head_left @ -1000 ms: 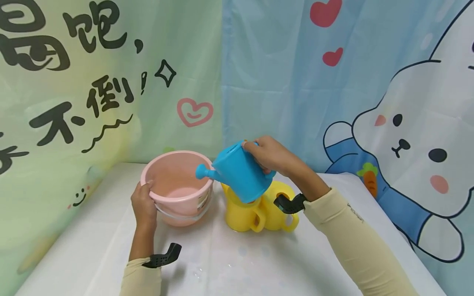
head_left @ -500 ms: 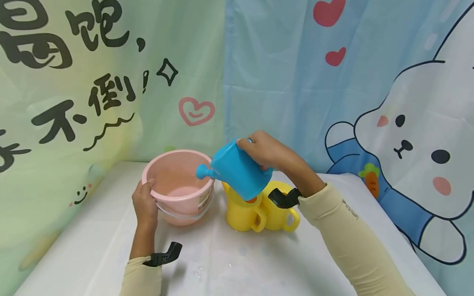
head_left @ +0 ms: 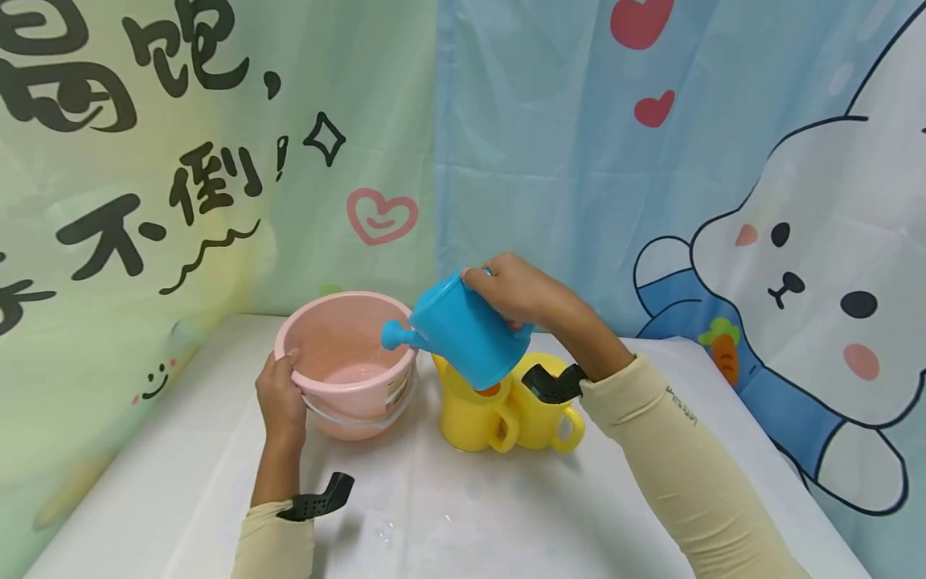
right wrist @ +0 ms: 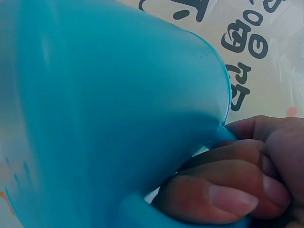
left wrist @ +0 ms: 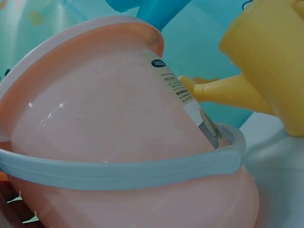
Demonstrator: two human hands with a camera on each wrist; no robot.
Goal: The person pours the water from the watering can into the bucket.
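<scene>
My left hand (head_left: 282,402) grips the left rim of a pink bucket (head_left: 340,394), which stands on the table. In the left wrist view the bucket's pale bail handle (left wrist: 123,175) hangs low around its side. A blue watering can (head_left: 466,334) hangs in the air to the right, tipped so its spout head (head_left: 394,334) reaches over the bucket's right rim. My right hand (head_left: 517,293) holds that can by its handle; the right wrist view shows curled fingers (right wrist: 213,194) wrapped around it. Faint streaks and ripples in the bucket look like water.
Two yellow watering cans, a left one (head_left: 463,422) and a right one (head_left: 535,430), stand close together below the blue can. Small clear droplets (head_left: 387,531) dot the white tabletop (head_left: 434,498). A printed curtain (head_left: 506,161) hangs behind.
My right hand has moved the blue watering can slightly left and up. The bucket and my left hand stay nearly in place.
</scene>
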